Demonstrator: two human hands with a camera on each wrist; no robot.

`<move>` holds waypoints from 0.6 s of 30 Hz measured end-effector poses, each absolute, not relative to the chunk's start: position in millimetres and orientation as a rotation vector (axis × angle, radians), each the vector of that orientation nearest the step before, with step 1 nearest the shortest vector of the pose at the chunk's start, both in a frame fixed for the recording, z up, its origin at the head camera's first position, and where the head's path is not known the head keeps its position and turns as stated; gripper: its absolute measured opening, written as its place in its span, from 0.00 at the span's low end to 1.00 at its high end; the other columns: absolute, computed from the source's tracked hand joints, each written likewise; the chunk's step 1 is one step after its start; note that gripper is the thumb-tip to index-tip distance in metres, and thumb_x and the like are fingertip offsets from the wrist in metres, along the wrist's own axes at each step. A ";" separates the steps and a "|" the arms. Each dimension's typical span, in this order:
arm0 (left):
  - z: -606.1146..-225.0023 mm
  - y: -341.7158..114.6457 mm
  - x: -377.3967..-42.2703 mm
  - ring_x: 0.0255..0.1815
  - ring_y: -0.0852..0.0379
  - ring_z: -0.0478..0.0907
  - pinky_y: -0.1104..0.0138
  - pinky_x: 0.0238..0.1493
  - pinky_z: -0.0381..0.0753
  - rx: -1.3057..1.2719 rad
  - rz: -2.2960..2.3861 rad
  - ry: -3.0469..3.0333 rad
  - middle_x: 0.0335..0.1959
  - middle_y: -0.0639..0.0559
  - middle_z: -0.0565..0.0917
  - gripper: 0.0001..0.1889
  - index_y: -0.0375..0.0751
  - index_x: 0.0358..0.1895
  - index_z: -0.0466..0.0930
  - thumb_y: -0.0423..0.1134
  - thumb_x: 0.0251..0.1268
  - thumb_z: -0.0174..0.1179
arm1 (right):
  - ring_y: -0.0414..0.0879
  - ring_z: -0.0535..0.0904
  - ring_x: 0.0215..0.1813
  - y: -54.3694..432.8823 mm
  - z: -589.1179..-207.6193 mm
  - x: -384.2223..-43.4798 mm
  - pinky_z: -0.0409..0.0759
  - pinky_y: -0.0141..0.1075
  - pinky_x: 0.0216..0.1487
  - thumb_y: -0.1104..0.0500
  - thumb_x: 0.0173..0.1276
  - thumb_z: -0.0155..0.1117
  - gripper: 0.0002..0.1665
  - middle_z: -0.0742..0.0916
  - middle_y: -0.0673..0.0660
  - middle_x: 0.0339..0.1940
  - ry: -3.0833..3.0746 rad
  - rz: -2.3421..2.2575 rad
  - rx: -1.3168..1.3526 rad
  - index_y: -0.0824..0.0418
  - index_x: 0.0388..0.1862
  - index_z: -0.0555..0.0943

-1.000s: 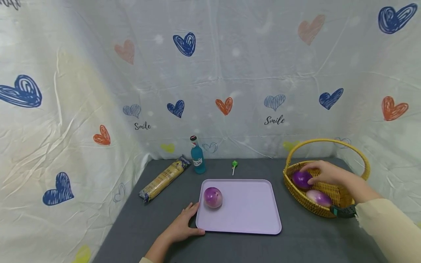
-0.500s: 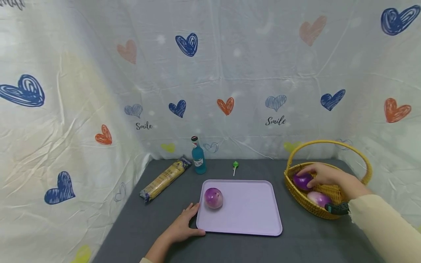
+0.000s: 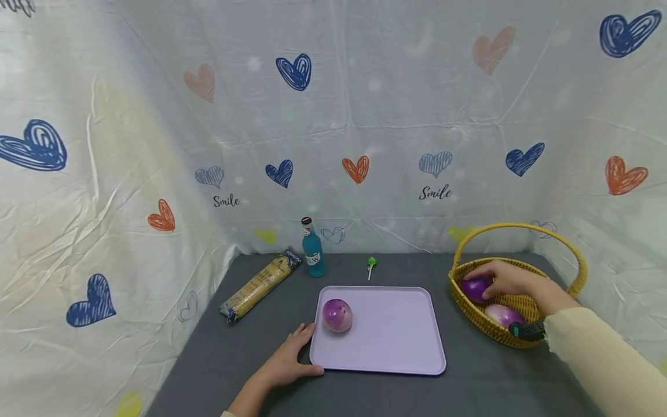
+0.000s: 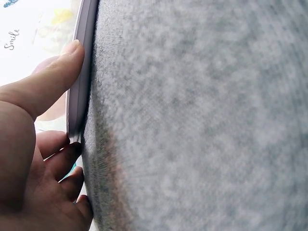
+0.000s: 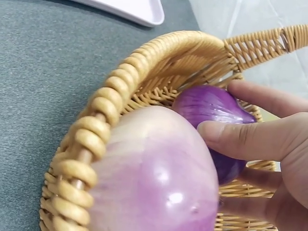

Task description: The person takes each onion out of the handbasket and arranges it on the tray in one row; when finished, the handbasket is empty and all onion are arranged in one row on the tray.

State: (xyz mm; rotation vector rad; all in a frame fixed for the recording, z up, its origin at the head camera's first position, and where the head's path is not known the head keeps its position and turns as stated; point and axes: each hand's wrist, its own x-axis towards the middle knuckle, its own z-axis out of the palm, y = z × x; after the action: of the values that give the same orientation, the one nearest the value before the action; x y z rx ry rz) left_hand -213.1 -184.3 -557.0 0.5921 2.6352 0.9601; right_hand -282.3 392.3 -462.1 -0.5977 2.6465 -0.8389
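Inside the yellow wicker basket (image 3: 476,319), toward the right end of the gray surface (image 3: 365,395), the right hand (image 3: 509,279) pinches a dark purple onion (image 3: 473,288), its thumb on one side and its index finger on the other, while the remaining fingers show only in part. Whether the onion touches the basket's bottom cannot be told. Just beside it, on the nearer side, lies a paler vegetable (image 5: 159,173), white shading into purple; a gap between the two is not clear. A dark band (image 3: 527,330) circles the right wrist, next to a cream sleeve (image 3: 599,347). Well to the left, the left hand (image 3: 285,362) rests spread at the near left corner of a pale lilac tray (image 3: 391,330), thumb along the near edge and fingertips against the left edge. Toward the tray's left side sits a round vegetable (image 3: 337,315), purple fading to a lighter tone. Behind the tray lies a green lollipop (image 3: 372,263), its stick pointing toward the tray. Farther left, a blue bottle (image 3: 314,253) stands upright near the far end of a long yellow packet (image 3: 260,286), which lies at a slant. Behind everything hangs a white cloth (image 3: 385,116) printed with hearts and the word "Smile".
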 end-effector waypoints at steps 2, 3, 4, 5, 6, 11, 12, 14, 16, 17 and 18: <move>-557.7 -184.7 -213.2 0.82 0.35 0.47 0.32 0.75 0.48 0.586 0.953 2.636 0.81 0.42 0.59 0.57 0.42 0.80 0.55 0.63 0.51 0.74 | 0.58 0.81 0.55 390.0 -462.0 -281.5 0.82 0.36 0.45 0.65 0.59 0.75 0.28 0.84 0.69 0.58 2.659 -0.836 -0.601 0.63 0.60 0.83; -558.1 -184.8 -213.3 0.82 0.35 0.47 0.32 0.75 0.48 0.586 0.951 2.637 0.81 0.42 0.59 0.57 0.42 0.80 0.55 0.63 0.51 0.74 | 0.58 0.81 0.55 389.2 -462.2 -281.2 0.82 0.36 0.45 0.65 0.59 0.75 0.28 0.84 0.69 0.58 2.667 -0.830 -0.606 0.64 0.60 0.83; -558.0 -184.9 -213.1 0.82 0.35 0.47 0.32 0.75 0.48 0.586 0.949 2.638 0.81 0.42 0.59 0.57 0.42 0.80 0.55 0.63 0.51 0.73 | 0.58 0.81 0.55 388.5 -462.6 -281.0 0.82 0.36 0.45 0.65 0.59 0.75 0.27 0.84 0.69 0.57 2.673 -0.830 -0.605 0.64 0.60 0.83; -557.8 -184.8 -212.7 0.82 0.35 0.47 0.32 0.75 0.48 0.587 0.949 2.638 0.81 0.42 0.59 0.57 0.42 0.80 0.55 0.63 0.51 0.73 | 0.58 0.82 0.54 388.2 -462.9 -280.8 0.82 0.36 0.45 0.65 0.59 0.75 0.27 0.84 0.69 0.57 2.678 -0.825 -0.609 0.64 0.60 0.83; -557.5 -184.8 -212.4 0.82 0.35 0.47 0.32 0.75 0.47 0.587 0.949 2.637 0.81 0.42 0.59 0.57 0.42 0.80 0.55 0.63 0.51 0.74 | 0.57 0.82 0.54 387.8 -463.3 -280.7 0.82 0.36 0.45 0.65 0.59 0.75 0.27 0.84 0.69 0.57 2.682 -0.825 -0.602 0.63 0.60 0.83; -554.7 -184.2 -210.3 0.82 0.34 0.47 0.32 0.75 0.46 0.596 0.960 2.630 0.80 0.41 0.60 0.56 0.40 0.80 0.56 0.61 0.51 0.74 | 0.52 0.81 0.51 391.3 -465.0 -280.3 0.82 0.34 0.44 0.61 0.61 0.76 0.27 0.85 0.66 0.56 2.700 -0.797 -0.600 0.60 0.60 0.84; -554.2 -184.0 -210.1 0.82 0.34 0.47 0.32 0.75 0.46 0.595 0.958 2.630 0.80 0.41 0.60 0.56 0.40 0.80 0.56 0.61 0.51 0.74 | 0.51 0.81 0.51 392.5 -465.1 -280.2 0.82 0.34 0.44 0.60 0.61 0.76 0.27 0.85 0.65 0.56 2.706 -0.792 -0.595 0.59 0.60 0.84; -553.4 -183.4 -210.1 0.82 0.34 0.47 0.32 0.75 0.47 0.594 0.960 2.631 0.80 0.41 0.60 0.56 0.40 0.80 0.56 0.61 0.51 0.74 | 0.50 0.80 0.51 395.0 -464.4 -280.0 0.81 0.35 0.45 0.57 0.61 0.76 0.27 0.85 0.63 0.56 2.722 -0.780 -0.586 0.57 0.60 0.84; -552.8 -182.9 -210.3 0.82 0.34 0.47 0.32 0.75 0.47 0.595 0.961 2.633 0.80 0.40 0.60 0.56 0.40 0.80 0.56 0.61 0.51 0.74 | 0.50 0.80 0.52 398.0 -463.7 -279.6 0.81 0.36 0.47 0.55 0.61 0.76 0.27 0.86 0.62 0.56 2.742 -0.768 -0.585 0.55 0.60 0.85; -552.9 -182.7 -210.5 0.82 0.34 0.47 0.32 0.75 0.47 0.596 0.960 2.635 0.80 0.40 0.60 0.56 0.40 0.80 0.56 0.61 0.51 0.74 | 0.51 0.80 0.53 399.6 -463.5 -279.4 0.81 0.37 0.48 0.54 0.61 0.76 0.27 0.86 0.62 0.56 2.754 -0.757 -0.598 0.55 0.60 0.85; -552.9 -182.5 -210.6 0.82 0.34 0.47 0.32 0.75 0.47 0.597 0.959 2.637 0.80 0.41 0.60 0.56 0.40 0.80 0.56 0.61 0.51 0.74 | 0.52 0.81 0.54 400.9 -463.1 -279.1 0.81 0.38 0.49 0.53 0.62 0.76 0.27 0.86 0.62 0.57 2.762 -0.756 -0.597 0.54 0.60 0.85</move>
State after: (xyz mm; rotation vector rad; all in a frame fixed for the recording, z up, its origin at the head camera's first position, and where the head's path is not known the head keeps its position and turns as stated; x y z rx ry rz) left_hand -210.6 -182.5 -552.9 0.5971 2.6367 0.9586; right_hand -279.1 400.9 -463.1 -0.5971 2.7625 -0.7556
